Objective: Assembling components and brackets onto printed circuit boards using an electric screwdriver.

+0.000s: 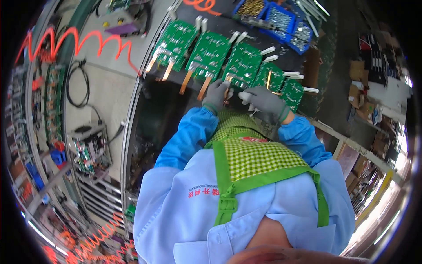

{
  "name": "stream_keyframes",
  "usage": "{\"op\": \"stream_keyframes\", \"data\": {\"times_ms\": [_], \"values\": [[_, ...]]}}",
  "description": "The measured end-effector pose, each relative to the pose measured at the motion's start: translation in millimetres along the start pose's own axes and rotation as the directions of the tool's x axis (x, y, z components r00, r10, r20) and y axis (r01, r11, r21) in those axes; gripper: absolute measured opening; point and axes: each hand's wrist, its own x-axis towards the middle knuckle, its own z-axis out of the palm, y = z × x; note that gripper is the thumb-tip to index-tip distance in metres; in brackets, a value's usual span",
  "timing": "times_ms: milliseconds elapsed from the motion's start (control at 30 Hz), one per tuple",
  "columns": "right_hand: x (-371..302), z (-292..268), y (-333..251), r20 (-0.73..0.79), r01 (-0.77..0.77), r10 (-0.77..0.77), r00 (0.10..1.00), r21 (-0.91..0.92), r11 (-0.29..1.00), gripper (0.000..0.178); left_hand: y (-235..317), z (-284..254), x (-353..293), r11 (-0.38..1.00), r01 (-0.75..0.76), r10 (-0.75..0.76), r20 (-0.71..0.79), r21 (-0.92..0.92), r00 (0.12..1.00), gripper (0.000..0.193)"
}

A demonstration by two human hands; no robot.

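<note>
Green circuit boards lie in a row on the dark bench, with white posts at their far ends. At the near edge of the middle board (242, 65), my left hand (215, 95), in a grey glove, is closed on a copper strip (227, 83). My right hand (265, 103), also gloved, is just right of it, below the smaller board (269, 79). Its fingers are curled together; what they hold, if anything, cannot be made out. Two copper strips reach out from the near edge of the board on the left (208, 53). A bright copper piece (268, 80) lies on the smaller board.
Blue bins (285, 40) of brass and silver fasteners stand at the far edge, with a dark tool (263, 23) across them. An orange coiled hose (99, 38) hangs at left, beyond the metal rail (131, 116). Cardboard boxes (358, 70) are stacked to the right.
</note>
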Motion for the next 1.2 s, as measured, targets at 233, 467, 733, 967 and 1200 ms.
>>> {"op": "stream_keyframes", "data": {"times_ms": [233,467,733,967,1200], "values": [[-39,-188,21,-0.536,0.192,-0.138,0.833,0.046,0.980,0.027,11,8,-9,0.994,0.087,-0.081,-0.085,0.065,0.993,0.021],[40,-331,128,-0.830,0.109,-0.370,0.417,-0.359,0.927,0.031,11,12,-7,0.990,0.121,-0.105,-0.191,0.075,0.976,0.017],[135,-378,153,-0.797,-0.175,-0.395,0.457,-0.516,0.839,0.025,13,5,-12,0.982,0.185,-0.177,-0.202,0.024,0.963,0.025],[147,-386,137,-0.840,-0.342,-0.267,0.473,-0.454,0.823,0.019,19,16,-11,0.983,0.176,-0.162,-0.227,0.042,0.960,0.029],[154,-390,133,-0.863,-0.369,-0.122,0.490,-0.332,0.868,0.021,21,12,-13,0.977,0.208,-0.188,-0.243,0.056,0.951,0.028]]}}
